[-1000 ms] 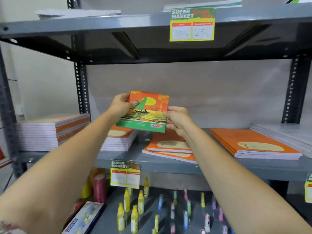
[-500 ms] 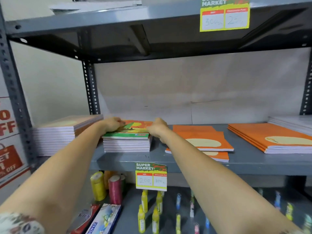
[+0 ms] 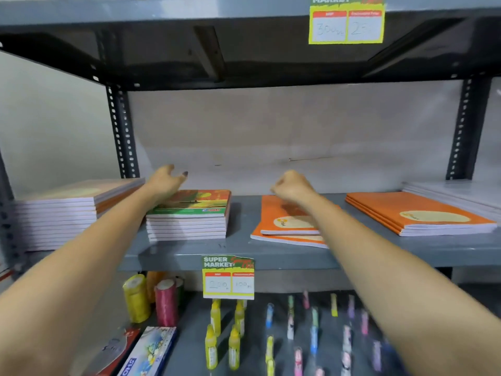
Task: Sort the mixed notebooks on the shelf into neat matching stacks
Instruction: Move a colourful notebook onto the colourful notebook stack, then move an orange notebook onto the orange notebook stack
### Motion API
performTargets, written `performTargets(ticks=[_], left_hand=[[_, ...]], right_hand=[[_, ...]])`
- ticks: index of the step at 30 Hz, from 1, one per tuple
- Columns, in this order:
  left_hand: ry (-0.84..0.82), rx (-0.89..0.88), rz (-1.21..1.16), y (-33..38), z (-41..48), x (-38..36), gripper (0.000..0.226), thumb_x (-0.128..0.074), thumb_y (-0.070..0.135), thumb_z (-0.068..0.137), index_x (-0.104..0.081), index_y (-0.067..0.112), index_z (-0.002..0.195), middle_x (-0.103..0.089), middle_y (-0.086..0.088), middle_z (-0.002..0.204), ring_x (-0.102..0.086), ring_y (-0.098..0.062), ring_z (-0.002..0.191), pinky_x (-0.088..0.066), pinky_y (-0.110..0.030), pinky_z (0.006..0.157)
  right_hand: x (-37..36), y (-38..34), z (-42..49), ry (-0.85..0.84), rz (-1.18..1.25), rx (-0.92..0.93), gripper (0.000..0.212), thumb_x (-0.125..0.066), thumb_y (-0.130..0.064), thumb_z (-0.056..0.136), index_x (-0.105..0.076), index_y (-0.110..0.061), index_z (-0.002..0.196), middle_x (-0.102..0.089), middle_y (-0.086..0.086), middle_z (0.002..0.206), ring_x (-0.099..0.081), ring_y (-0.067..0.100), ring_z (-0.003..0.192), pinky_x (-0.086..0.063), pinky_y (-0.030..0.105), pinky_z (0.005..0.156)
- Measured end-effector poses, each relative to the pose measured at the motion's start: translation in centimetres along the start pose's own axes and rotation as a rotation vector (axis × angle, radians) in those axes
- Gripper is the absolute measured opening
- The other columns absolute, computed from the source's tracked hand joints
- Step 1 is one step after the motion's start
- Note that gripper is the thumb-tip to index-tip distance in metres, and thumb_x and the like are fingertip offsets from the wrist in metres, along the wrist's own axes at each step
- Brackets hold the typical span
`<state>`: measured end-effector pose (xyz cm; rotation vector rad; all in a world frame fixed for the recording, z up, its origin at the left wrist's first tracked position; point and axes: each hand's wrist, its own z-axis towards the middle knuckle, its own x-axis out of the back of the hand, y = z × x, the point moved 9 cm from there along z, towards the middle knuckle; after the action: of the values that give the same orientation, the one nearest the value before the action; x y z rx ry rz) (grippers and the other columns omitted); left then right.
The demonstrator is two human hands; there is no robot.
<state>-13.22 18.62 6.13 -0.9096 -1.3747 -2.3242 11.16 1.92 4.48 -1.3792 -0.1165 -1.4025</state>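
Observation:
A small notebook with a green and orange sunset cover [image 3: 198, 202] lies on top of a stack of small notebooks [image 3: 187, 226] on the grey shelf [image 3: 244, 253]. My left hand [image 3: 166, 180] hovers just above the stack's back left corner, fingers loosely apart, holding nothing. My right hand [image 3: 291, 185] is curled with nothing in it above two skewed orange notebooks [image 3: 287, 223]. A neat pile of orange notebooks [image 3: 417, 213] lies further right. A tall stack [image 3: 70, 210] stands at the far left.
White notebooks [image 3: 461, 189] lie at the far right. An upper shelf [image 3: 244, 36] hangs overhead with a price tag [image 3: 347, 21]. A second price tag [image 3: 229, 278] hangs from the shelf's front edge. Below are thread spools [image 3: 151, 297], small glue bottles [image 3: 225, 335] and boxes [image 3: 146, 351].
The sunset-cover notebook went from both hands down onto the small stack. Both hands have let go and lifted; the right hand has moved right, over the skewed orange notebooks.

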Motion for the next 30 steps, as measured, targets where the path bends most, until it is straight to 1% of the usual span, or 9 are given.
performTargets(ticks=[3,6,9,13,16,21,26,28,30], left_hand=[[0.140,-0.278,0.063,6.8,-2.6,-0.1,0.047,-0.055,0.023,0.091,-0.048,0.006,0.135,-0.048,-0.012,0.144,-0.044,-0.029,0.133,-0.031,-0.033,0.109],[-0.042,-0.550,0.016,13.8,-6.7,-5.8,0.036,-0.057,0.019,0.090,-0.059,0.007,0.124,-0.060,-0.010,0.132,-0.054,-0.023,0.124,-0.036,-0.024,0.101],[-0.326,-0.433,0.147,15.5,-8.7,-14.1,0.050,-0.049,0.036,0.094,-0.048,0.008,0.135,-0.048,-0.012,0.144,-0.045,-0.027,0.133,-0.033,-0.032,0.108],[-0.374,-0.143,0.485,13.5,-8.3,-19.0,0.071,-0.013,0.050,0.098,-0.050,-0.002,0.129,-0.044,-0.024,0.144,-0.032,-0.037,0.139,-0.014,-0.048,0.117],[-0.354,-0.059,0.522,12.3,-7.2,-20.4,0.064,-0.022,0.051,0.096,-0.042,0.007,0.138,-0.041,-0.020,0.147,-0.031,-0.039,0.139,-0.016,-0.053,0.117],[-0.030,0.115,0.079,10.7,-6.8,-18.0,0.053,-0.059,0.031,0.082,-0.040,0.011,0.128,-0.056,-0.015,0.129,-0.050,-0.036,0.122,-0.038,-0.050,0.105],[0.190,-0.072,-0.432,12.7,-6.8,-15.1,0.057,-0.047,0.006,0.092,-0.025,0.012,0.144,-0.051,-0.007,0.123,-0.053,-0.025,0.114,-0.044,-0.038,0.093],[0.277,-0.189,-0.540,14.4,-7.8,-13.9,0.053,-0.042,0.006,0.096,-0.026,0.014,0.146,-0.039,0.001,0.121,-0.044,-0.012,0.110,-0.037,-0.028,0.090],[0.387,-0.253,-0.624,15.5,-8.9,-12.4,0.048,-0.039,0.008,0.097,-0.033,0.018,0.144,-0.039,-0.002,0.126,-0.041,-0.008,0.110,-0.034,-0.023,0.092]], right_hand=[[4.4,6.2,0.2,0.030,-0.244,-0.069,0.026,-0.054,-0.015,0.081,-0.068,-0.003,0.099,-0.070,0.021,0.105,-0.065,0.035,0.099,-0.050,0.032,0.080],[5.0,9.9,-0.4,-0.111,-0.352,-0.100,0.038,-0.058,-0.019,0.083,-0.064,-0.003,0.118,-0.067,0.018,0.120,-0.063,0.030,0.110,-0.049,0.033,0.095],[4.6,11.1,-0.6,-0.156,-0.314,-0.098,0.043,-0.061,-0.023,0.086,-0.060,-0.004,0.125,-0.061,0.015,0.130,-0.058,0.029,0.118,-0.045,0.032,0.100],[4.5,12.0,0.0,-0.078,-0.264,-0.096,0.038,-0.062,-0.023,0.083,-0.065,-0.005,0.116,-0.065,0.014,0.125,-0.061,0.030,0.113,-0.049,0.035,0.097],[4.5,12.7,0.0,-0.006,-0.205,-0.081,0.037,-0.062,-0.025,0.080,-0.067,-0.012,0.114,-0.066,0.009,0.125,-0.061,0.029,0.115,-0.050,0.033,0.095],[4.9,14.4,-0.6,0.097,0.053,-0.151,0.032,-0.064,-0.016,0.075,-0.066,-0.014,0.107,-0.069,0.010,0.117,-0.064,0.031,0.105,-0.053,0.033,0.086],[7.1,14.9,-1.3,0.328,0.669,-0.236,0.040,-0.058,0.004,0.072,-0.058,0.007,0.112,-0.064,0.021,0.121,-0.063,0.036,0.107,-0.054,0.044,0.086],[8.8,13.4,-0.9,0.391,0.846,-0.123,0.033,-0.054,0.004,0.069,-0.065,0.000,0.099,-0.070,0.022,0.108,-0.068,0.030,0.090,-0.055,0.041,0.073],[10.6,11.7,-0.7,0.374,0.969,0.000,0.032,-0.057,0.005,0.077,-0.069,-0.007,0.104,-0.073,0.008,0.096,-0.069,0.024,0.087,-0.057,0.038,0.080]])
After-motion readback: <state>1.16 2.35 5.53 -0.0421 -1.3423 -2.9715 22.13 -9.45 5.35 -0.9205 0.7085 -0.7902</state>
